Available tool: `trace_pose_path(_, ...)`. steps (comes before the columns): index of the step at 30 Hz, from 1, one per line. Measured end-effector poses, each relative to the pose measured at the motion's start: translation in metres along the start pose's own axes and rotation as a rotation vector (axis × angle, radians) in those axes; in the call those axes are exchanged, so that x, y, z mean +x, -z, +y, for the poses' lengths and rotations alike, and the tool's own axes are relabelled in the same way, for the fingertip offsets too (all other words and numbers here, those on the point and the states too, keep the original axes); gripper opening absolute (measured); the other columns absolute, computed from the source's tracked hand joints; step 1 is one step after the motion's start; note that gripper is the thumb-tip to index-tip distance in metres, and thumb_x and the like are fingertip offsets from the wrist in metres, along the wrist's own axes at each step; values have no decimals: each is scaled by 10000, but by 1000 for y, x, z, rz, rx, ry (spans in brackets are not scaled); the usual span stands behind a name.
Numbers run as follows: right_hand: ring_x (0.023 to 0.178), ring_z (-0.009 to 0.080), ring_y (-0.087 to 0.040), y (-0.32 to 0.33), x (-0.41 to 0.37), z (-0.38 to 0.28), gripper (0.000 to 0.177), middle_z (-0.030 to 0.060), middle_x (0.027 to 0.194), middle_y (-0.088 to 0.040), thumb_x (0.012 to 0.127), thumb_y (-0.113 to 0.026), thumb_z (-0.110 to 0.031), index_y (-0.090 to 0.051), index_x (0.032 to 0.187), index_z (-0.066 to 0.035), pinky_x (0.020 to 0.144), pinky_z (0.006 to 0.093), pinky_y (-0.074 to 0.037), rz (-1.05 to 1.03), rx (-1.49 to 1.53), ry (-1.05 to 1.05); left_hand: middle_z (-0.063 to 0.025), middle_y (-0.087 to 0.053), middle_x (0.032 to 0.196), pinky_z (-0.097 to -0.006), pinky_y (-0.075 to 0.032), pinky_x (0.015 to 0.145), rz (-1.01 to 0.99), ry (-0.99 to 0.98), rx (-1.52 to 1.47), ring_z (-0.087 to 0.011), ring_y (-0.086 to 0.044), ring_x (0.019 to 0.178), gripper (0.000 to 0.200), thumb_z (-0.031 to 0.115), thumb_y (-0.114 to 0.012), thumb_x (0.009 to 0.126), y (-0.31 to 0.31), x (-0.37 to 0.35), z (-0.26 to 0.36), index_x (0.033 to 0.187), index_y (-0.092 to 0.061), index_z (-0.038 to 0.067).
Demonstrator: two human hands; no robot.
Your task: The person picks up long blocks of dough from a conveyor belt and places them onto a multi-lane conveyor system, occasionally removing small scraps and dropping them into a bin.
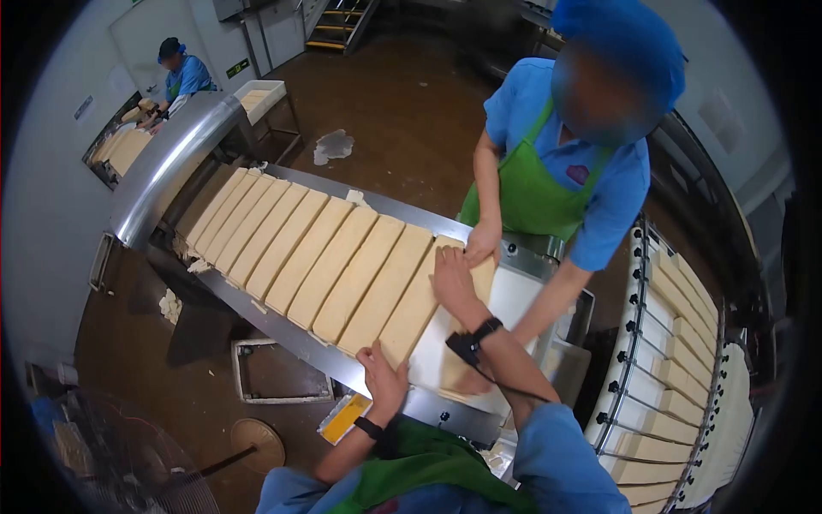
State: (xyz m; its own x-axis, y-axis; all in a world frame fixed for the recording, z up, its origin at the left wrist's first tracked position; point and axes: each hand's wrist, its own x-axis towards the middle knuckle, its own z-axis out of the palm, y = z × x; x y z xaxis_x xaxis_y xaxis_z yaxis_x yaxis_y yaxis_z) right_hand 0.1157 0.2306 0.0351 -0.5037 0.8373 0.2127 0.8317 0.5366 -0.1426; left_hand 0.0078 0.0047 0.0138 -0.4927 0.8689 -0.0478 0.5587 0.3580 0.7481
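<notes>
A row of long, pale dough slabs [334, 257] lies crosswise on the conveyor. My left hand [385, 381] is at the near end of the last slabs in the row, fingertips curled against the dough. At the far end of the last dough slab [417, 304], my right hand [455, 278] has its fingers bent over the dough. Just right of it is another dough slab [481, 278], partly hidden by my right arm. A co-worker's hand [485, 240] touches its far end; the co-worker's other hand [467, 379] is blurred near the conveyor's front edge.
A co-worker in a green apron [535, 184] stands across the conveyor. A curved metal hood [175, 171] spans its far end. To the right, a second conveyor [629, 377] carries more slabs. A yellow-filled tray [345, 418] and a fan [128, 463] are near me.
</notes>
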Motion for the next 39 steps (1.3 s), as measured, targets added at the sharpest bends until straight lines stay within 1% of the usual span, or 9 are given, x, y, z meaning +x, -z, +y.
trace_pose_path(5, 1137, 305, -476, -39, 40, 38, 449, 151, 1145, -540, 826, -689, -307, -623, 1112, 33, 933, 413, -410, -198, -172, -177, -262, -366, 1214, -456, -481, 891, -51, 6, -2, -446, -528, 1053, 803, 119, -799, 733, 1, 0, 3, 1369, -345, -67)
trace_pose_path(11, 1136, 287, -474, -29, 38, 48, 457, 128, 1139, -539, 818, -698, -359, -645, 1148, -46, 932, 494, -371, -162, 93, -306, -265, -360, 1224, -453, -481, 883, -133, -2, 39, -443, -523, 1065, 835, 123, -803, 725, 1, 3, 7, 1378, -320, -70)
trace_pose_path(14, 1131, 287, -466, -39, 31, 54, 476, 114, 1124, -546, 769, -717, -412, -662, 1132, -109, 895, 512, -357, -138, 16, -299, -269, -361, 1240, -465, -476, 892, -134, -8, 74, -455, -512, 1085, 829, 123, -809, 717, -2, 4, 13, 1371, -332, -58)
trace_pose_path(21, 1075, 330, -536, 1, -36, 87, 567, 175, 1043, -579, 760, -716, -429, -640, 1129, -6, 919, 520, -392, -99, 63, -413, -265, -388, 1233, -479, -469, 896, -174, -130, 132, -456, -506, 1099, 814, 177, -833, 689, -5, 3, 19, 1346, -386, 0)
trace_pose_path(27, 979, 384, -622, 39, -141, 120, 662, 234, 1058, -628, 816, -683, -491, -577, 1153, 68, 883, 477, -490, -78, 348, -778, -299, -438, 1293, -510, -467, 936, -383, -269, 291, -473, -517, 1129, 958, 393, -838, 670, -9, 16, 21, 1441, -364, 80)
trace_pose_path(29, 946, 379, -618, 4, -162, 119, 560, 250, 1040, -643, 850, -662, -451, -592, 1116, 37, 866, 464, -488, 202, 119, -643, -330, -420, 1378, -514, -446, 999, -459, -264, 418, -488, -479, 1222, 1122, 495, -841, 635, -17, 17, 13, 1521, -277, 97)
trace_pose_path(31, 985, 373, -603, -12, -167, 111, 508, 219, 1023, -649, 879, -629, -420, -609, 1127, 23, 905, 457, -471, 205, 176, -651, -332, -423, 1384, -505, -405, 1054, -398, -306, 463, -496, -413, 1289, 1123, 447, -859, 622, -29, 13, 8, 1515, -279, 87)
trace_pose_path(35, 1046, 381, -556, 13, -197, 82, 531, 231, 1103, -604, 885, -628, -383, -561, 1192, 44, 965, 436, -418, 291, 278, -717, -266, -437, 1301, -494, -393, 1038, -270, -149, 377, -461, -444, 1213, 816, 158, -833, 644, -28, -12, 51, 1341, -432, 24)
trace_pose_path(39, 1056, 395, -525, 64, -255, 84, 537, 232, 1140, -549, 873, -668, -307, -510, 1243, 48, 974, 454, -403, 485, 392, -833, -247, -400, 1290, -490, -393, 990, -136, -410, 172, -446, -457, 1165, 662, 55, -727, 694, -58, -45, 52, 1297, -456, 8)
